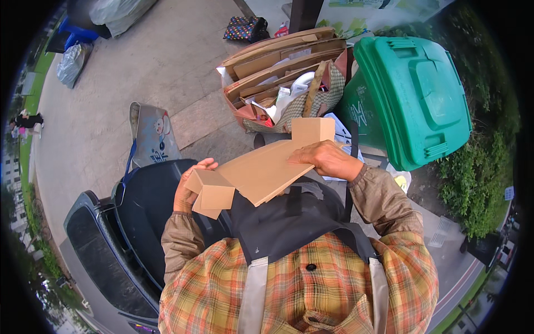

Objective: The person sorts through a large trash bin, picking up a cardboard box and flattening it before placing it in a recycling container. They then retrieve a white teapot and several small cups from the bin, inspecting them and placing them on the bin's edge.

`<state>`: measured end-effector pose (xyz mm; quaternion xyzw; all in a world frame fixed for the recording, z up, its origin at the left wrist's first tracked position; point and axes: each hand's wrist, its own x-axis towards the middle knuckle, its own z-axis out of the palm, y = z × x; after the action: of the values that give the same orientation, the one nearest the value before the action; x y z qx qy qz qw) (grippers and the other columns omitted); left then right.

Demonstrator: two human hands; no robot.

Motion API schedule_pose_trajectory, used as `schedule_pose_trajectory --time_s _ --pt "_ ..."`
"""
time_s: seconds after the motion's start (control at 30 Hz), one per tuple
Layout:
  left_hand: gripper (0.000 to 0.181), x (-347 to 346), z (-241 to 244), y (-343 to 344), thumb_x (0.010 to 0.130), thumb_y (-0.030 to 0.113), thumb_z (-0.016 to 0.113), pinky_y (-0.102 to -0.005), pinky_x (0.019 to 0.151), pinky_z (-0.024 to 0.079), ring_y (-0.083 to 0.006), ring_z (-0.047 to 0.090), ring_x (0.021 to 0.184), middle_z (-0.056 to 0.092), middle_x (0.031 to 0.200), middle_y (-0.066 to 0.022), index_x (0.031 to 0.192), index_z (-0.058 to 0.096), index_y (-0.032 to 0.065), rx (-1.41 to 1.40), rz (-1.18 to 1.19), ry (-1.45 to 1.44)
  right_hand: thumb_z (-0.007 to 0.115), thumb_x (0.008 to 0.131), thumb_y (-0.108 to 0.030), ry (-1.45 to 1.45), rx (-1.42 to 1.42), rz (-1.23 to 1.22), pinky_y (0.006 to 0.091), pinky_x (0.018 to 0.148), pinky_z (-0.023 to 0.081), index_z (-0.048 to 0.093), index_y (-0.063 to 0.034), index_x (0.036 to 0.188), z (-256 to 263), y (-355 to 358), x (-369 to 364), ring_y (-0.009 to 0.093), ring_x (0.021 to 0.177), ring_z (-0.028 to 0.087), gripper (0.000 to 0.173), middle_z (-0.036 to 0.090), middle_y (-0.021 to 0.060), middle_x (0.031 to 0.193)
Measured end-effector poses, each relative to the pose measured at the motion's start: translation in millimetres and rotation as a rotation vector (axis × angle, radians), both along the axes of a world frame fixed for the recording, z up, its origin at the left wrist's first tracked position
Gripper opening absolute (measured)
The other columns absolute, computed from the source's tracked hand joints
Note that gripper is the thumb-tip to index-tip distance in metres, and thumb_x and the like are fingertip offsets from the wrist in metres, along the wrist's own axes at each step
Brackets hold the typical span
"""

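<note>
Between my hands, in front of my dark apron (267, 238), is a partly unfolded brown cardboard box (258, 165). Folded flaps stand up at both of its ends. My left hand (188, 188) holds the left end, some of its fingers hidden behind the flap. With thumb and fingers, my right hand (327, 160) grips the right part near the upright flap. Just beyond the box stands a large patterned bag (333, 85) packed with flattened cardboard (267, 62), some paper and white packaging (285, 98).
A green wheeled bin (417, 100) with its lid down stands at the right. At my left is a black wheeled bin (162, 204), a printed shopping bag (156, 129) beside it. A dotted bag (246, 28) lies farther off. Filled plastic sacks (74, 64) sit at upper left.
</note>
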<state>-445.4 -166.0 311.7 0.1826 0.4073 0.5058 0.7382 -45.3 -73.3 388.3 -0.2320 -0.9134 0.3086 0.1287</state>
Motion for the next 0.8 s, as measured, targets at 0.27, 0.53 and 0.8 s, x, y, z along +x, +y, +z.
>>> schedule_pose_trajectory --time_s 0.27,0.53,0.8 --pt "0.044 -23 -121 179 0.090 0.024 0.052 -0.0444 0.095 0.044 -0.0254 0.046 0.120 0.046 0.130 -0.0078 0.129 0.042 0.0074 -0.076 0.090 -0.654 0.057 0.061 0.007 -0.094 0.085 -0.021 0.0383 0.086 0.048 0.060 -0.0082 0.113 21 229 -66 0.031 0.101 0.059 0.054 0.062 0.0153 0.108" --pt "0.043 22 -220 358 0.090 0.025 0.050 -0.0444 0.097 0.041 -0.0247 0.046 0.119 0.046 0.130 -0.0057 0.129 0.043 0.0093 -0.097 0.069 -0.197 0.064 0.061 -0.002 -0.183 0.036 0.087 0.0372 0.085 0.048 0.059 -0.0092 0.113 -32 359 -91 0.029 0.100 0.059 0.053 0.062 0.0113 0.109" --pt "0.041 40 -332 417 0.090 0.026 0.047 -0.0445 0.099 0.038 -0.0240 0.046 0.119 0.046 0.129 -0.0036 0.128 0.044 0.0113 0.159 -0.240 0.820 0.067 0.064 -0.005 -0.282 -0.006 0.079 0.0386 0.089 0.047 0.055 -0.0091 0.120 -98 402 -102 0.031 0.106 0.057 0.058 0.057 0.0133 0.117"
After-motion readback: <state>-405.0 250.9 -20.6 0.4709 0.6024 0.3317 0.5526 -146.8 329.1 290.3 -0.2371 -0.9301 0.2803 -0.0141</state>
